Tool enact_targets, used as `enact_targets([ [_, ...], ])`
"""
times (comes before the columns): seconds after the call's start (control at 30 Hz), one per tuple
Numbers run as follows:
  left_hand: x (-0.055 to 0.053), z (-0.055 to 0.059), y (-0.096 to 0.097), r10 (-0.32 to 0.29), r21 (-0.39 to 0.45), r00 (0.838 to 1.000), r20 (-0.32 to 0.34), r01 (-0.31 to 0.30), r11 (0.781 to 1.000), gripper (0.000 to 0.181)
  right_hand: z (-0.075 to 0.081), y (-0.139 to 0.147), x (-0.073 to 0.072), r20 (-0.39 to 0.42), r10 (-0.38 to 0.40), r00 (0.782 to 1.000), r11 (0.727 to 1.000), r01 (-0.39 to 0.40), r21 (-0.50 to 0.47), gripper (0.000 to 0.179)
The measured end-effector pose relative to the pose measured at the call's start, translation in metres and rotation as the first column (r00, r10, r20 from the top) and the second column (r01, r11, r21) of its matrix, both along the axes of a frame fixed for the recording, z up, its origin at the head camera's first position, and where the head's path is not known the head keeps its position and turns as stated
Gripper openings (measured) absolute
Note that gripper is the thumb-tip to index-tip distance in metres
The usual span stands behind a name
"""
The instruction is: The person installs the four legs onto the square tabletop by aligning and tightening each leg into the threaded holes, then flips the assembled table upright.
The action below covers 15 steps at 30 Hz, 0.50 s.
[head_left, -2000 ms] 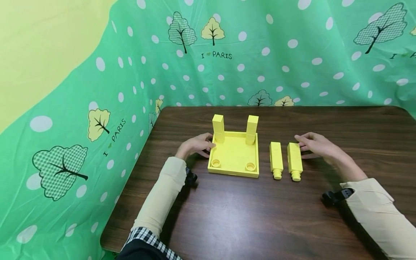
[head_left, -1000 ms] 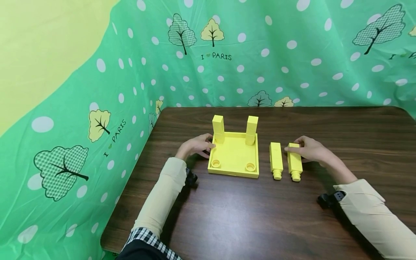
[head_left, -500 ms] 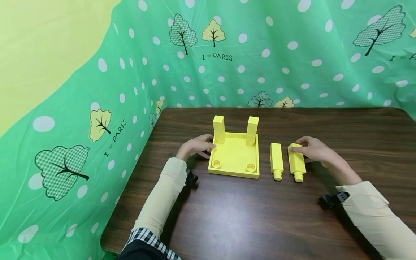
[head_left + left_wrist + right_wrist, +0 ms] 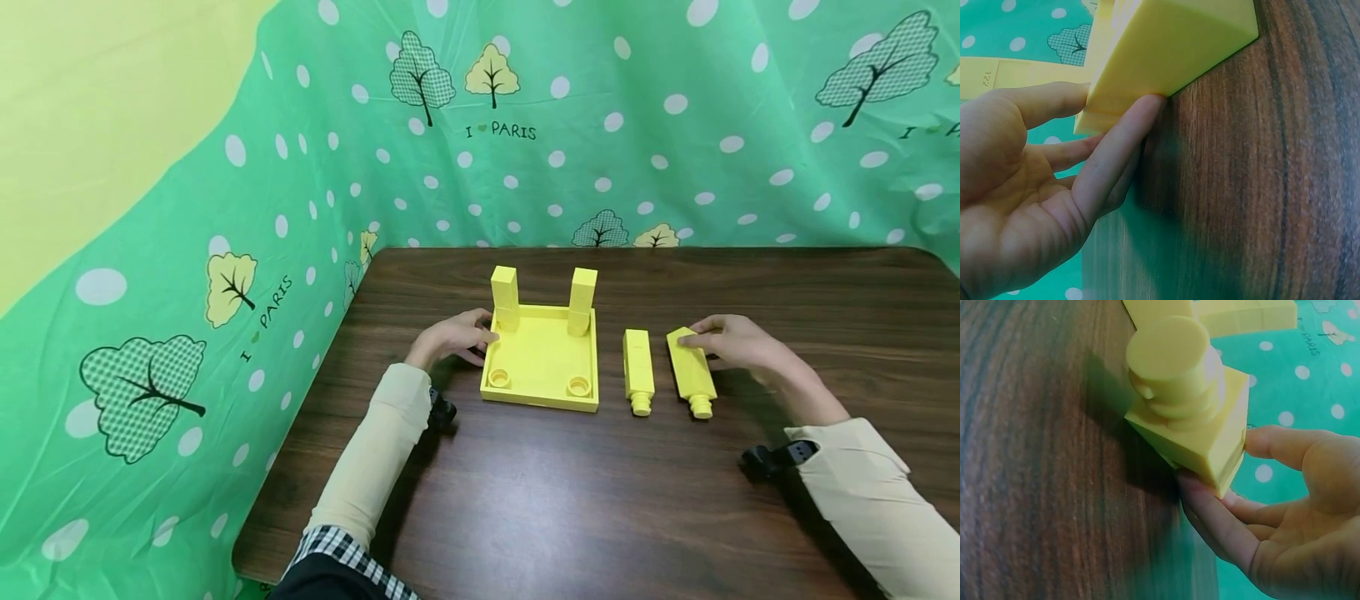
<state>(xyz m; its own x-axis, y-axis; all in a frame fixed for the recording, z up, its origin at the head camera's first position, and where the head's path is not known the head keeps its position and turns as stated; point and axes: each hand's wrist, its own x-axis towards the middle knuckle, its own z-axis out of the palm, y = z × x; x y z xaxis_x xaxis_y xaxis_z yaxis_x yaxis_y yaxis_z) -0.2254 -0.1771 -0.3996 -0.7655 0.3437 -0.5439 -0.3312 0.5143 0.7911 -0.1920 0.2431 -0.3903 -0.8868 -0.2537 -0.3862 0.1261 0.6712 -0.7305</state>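
Note:
A yellow square tabletop piece [image 4: 536, 358] lies rim-up on the dark table, like an upturned toy table. Two yellow legs stand upright at its far corners, the left leg [image 4: 505, 298] and the right leg [image 4: 582, 302]. Its near corners carry round sockets, left [image 4: 498, 378] and right [image 4: 578, 386]. My left hand [image 4: 454, 335] holds its left side, thumb at the rim, fingers low on the outer wall. My right hand [image 4: 731, 343] pinches a yellow leg [image 4: 693, 372] by its far end; the round stud [image 4: 1169, 353] points toward me. The leg appears slightly tilted.
Between the tabletop piece and the held leg lies another loose yellow leg [image 4: 638, 367], its stud toward me. Dark wood table [image 4: 555, 500] spreads around everything. Green dotted cloth [image 4: 600, 125] hangs behind and to the left.
My right hand came from beside the right loose leg, took hold of it, and has turned it so its stud end swung right. My left hand and the tabletop piece stay put.

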Motion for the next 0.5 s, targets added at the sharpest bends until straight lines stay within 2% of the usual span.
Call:
enact_targets([
  [0.2,-0.0001,0.0003,0.0004,-0.002,-0.003,1.0,0.002,0.002,1.0,0.054,-0.0002,0.0031,-0.0011,0.025,-0.008,1.0,1.0,0.008,-0.005,0.082],
  [0.5,-0.0002,-0.0001,0.0013,0.001,-0.004,1.0,0.005,-0.001,1.0,0.054,-0.0024,0.0081,-0.0035,0.045,-0.003,0.999,1.0,0.003,-0.008,0.077],
])
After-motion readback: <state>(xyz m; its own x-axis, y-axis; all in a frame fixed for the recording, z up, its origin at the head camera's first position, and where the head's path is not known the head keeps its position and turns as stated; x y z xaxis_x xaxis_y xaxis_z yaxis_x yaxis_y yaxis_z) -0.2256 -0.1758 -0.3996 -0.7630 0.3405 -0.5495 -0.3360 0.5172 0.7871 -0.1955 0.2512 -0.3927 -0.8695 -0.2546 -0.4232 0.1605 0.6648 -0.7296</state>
